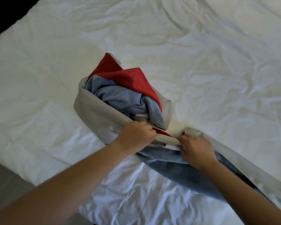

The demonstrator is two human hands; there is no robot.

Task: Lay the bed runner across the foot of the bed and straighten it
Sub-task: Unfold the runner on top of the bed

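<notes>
Left grip (pixel 136 135) is closed on the runner (pixel 117 98), fingers curled over a pale grey fold at the near side of the bunched heap, knuckles up. Right grip (pixel 196 150) is closed on it too, fingers pinching a gathered band of white cloth where a sliver of red shows. The two grips are near each other but apart, with a short stretch of cloth between them. Both forearms are bare and reach in from the lower edge of the head view. The runner lies on the bed (pixel 47 70), most of it crumpled in a heap just beyond the grips, about the middle of the view. Red folds stand at the top and far side, blue-grey cloth is twisted in the middle, and a pale grey border wraps round the left and right flanks. From under the right grip a tail of the runner, blue with a pale grey edge, trails along the bed toward the lower right and runs out of view there. The bed is covered in white, wrinkled all over. Past its slanting left edge a grey floor (pixel 5 179) shows at the lower left.
</notes>
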